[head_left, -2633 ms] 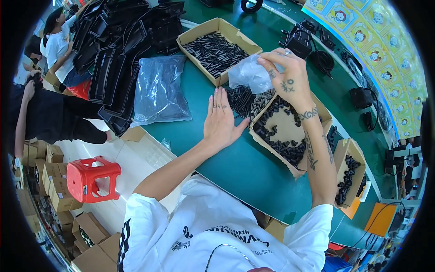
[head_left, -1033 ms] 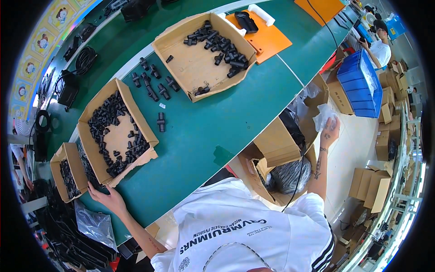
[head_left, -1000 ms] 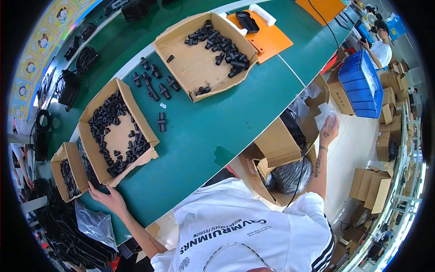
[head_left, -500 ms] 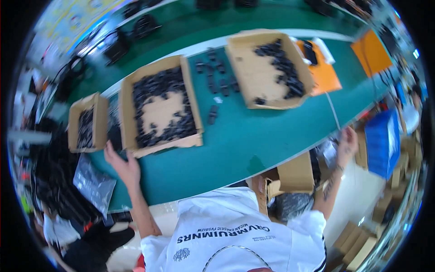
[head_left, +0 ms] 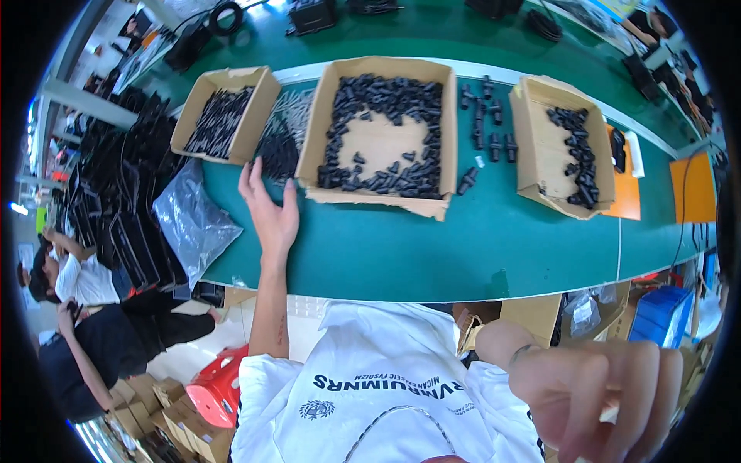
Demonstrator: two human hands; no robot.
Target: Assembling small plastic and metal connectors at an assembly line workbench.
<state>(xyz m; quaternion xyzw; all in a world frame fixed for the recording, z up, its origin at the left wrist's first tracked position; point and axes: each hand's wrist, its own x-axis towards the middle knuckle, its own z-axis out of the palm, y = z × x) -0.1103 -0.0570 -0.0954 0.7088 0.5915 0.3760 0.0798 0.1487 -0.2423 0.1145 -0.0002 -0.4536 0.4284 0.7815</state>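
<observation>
Many slender black parts in a loose heap on the green tabletop, between the small carton and the middle carton, just beyond the left hand, with fingers spread wide and nothing visibly held; right hand loosely curled in the foreground, any contents hidden. Probably light, stiff, smooth and apt to roll: best pinched at mid-shaft, from the heap's near edge. Long axes seemingly in several directions, ends too small to tell apart.
</observation>
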